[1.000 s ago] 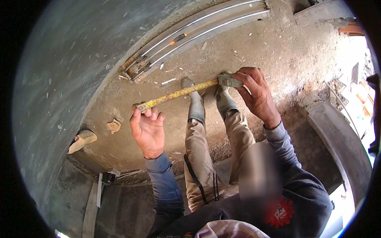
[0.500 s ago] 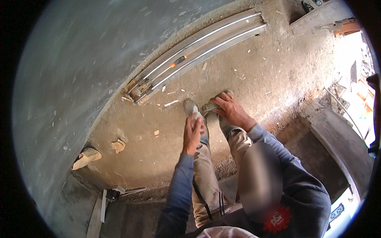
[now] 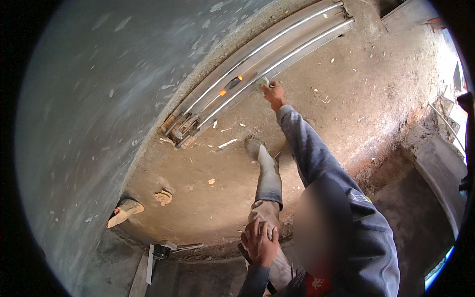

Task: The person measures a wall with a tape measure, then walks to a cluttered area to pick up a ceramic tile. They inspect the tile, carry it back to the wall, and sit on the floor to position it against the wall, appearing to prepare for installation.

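Observation:
My right hand [image 3: 274,95] stretches forward, fingers closed round a small pale green round thing [image 3: 261,83]. Its exact kind does not show. That hand is at the near edge of a long board [image 3: 277,52] on the ground, beside the nearer of two shiny metal rods lying along it. Just left of it on the board lies a screwdriver [image 3: 230,87] with a black and orange handle. My left hand [image 3: 261,242] rests on my bent knee, fingers spread and holding nothing. Below the knee is my grey boot [image 3: 269,178], on the dirt floor.
A grey wall [image 3: 109,99] curves along the left and far side. White scraps [image 3: 227,143] and a crumpled tan piece [image 3: 163,197] lie on the floor. At the lower left sits a dark tool with a white plate [image 3: 150,265]. A concrete ledge [image 3: 435,168] stands on the right.
My right hand has moved from near my boots forward to the board, carrying the pale green thing. My left hand has drawn back onto my knee, without the whitish thing seen in it earlier.

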Demonstrator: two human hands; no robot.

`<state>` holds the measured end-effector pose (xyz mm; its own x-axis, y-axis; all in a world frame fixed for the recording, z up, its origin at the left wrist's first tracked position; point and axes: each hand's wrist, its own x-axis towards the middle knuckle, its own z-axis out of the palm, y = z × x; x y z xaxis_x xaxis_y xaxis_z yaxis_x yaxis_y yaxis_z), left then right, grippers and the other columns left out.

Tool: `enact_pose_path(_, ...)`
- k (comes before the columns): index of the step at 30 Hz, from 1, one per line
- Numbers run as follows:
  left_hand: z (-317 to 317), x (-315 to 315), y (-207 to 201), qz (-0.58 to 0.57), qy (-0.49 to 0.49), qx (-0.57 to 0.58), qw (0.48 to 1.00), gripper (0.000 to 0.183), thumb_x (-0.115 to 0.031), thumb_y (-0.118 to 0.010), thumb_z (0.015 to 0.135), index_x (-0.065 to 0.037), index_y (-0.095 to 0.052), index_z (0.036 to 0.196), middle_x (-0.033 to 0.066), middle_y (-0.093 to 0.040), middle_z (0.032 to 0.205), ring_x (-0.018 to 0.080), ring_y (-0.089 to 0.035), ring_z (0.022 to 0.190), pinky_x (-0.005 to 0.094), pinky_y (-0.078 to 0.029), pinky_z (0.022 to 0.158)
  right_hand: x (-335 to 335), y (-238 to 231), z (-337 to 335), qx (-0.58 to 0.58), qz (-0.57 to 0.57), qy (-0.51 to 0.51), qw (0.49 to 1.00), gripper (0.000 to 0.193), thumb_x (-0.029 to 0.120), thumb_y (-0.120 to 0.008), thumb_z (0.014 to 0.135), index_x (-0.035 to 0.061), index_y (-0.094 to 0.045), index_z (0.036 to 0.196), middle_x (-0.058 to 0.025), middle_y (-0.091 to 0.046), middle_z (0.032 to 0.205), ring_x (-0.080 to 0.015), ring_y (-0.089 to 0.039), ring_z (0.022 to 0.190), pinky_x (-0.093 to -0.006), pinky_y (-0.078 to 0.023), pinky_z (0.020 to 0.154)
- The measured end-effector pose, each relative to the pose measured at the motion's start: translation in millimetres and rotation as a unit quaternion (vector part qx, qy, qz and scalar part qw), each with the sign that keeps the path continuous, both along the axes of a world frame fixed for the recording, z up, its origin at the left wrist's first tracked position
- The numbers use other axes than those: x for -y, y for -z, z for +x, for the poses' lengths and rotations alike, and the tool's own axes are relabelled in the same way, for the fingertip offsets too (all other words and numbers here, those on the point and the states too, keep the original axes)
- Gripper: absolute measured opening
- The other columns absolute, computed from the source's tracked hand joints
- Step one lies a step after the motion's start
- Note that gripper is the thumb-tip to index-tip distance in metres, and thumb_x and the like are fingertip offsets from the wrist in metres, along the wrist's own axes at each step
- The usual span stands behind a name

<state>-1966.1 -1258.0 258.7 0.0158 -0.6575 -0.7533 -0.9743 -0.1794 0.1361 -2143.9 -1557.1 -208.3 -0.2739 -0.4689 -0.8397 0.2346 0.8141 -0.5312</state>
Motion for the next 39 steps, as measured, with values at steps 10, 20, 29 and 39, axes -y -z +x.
enact_pose_path(10,-35,-18,3,0.082,0.067,0.001,0.994,0.052,-0.050,-0.061,0.098,-0.011,-0.072,0.130,0.0099,-0.058,0.150,0.0339,-0.047,0.144,0.0573,-0.034,0.117,-161,-123,-26,-0.028,-0.057,-0.187,0.980,0.024,0.021,-0.062,0.098,0.0026,-0.062,0.114,-0.0194,-0.070,0.106,-0.0366,-0.068,0.094,-0.0502,-0.056,0.083)
enact_pose_path(20,-89,102,-19,-0.023,-0.137,-0.177,0.974,0.033,-0.030,-0.065,0.091,0.000,-0.076,0.098,0.0174,-0.075,0.088,0.0356,-0.073,0.091,0.0448,-0.057,0.084,-547,-430,-327,-0.180,0.137,-0.363,0.904,0.024,0.020,-0.062,0.085,0.0063,-0.075,0.101,-0.0220,-0.074,0.105,-0.0409,-0.072,0.099,-0.0515,-0.058,0.082)
enact_pose_path(29,-233,229,-107,0.112,-0.179,-0.268,0.940,0.034,-0.029,-0.057,0.103,-0.003,-0.061,0.125,0.0109,-0.074,0.107,0.0245,-0.075,0.088,0.0414,-0.056,0.064,-643,-587,-483,-0.244,0.350,0.089,0.900,0.018,0.020,-0.066,0.090,0.0063,-0.079,0.092,-0.0169,-0.080,0.096,-0.0339,-0.078,0.093,-0.0474,-0.061,0.082)
enact_pose_path(39,-470,310,-123,0.197,-0.146,-0.271,0.931,0.024,-0.022,-0.059,0.101,-0.003,-0.067,0.112,0.0102,-0.075,0.091,0.0238,-0.070,0.072,0.0396,-0.054,0.055,-456,-551,-630,-0.175,0.087,0.030,0.980,0.034,0.024,-0.062,0.094,0.0039,-0.070,0.120,-0.0096,-0.077,0.096,-0.0233,-0.076,0.082,-0.0397,-0.062,0.068)
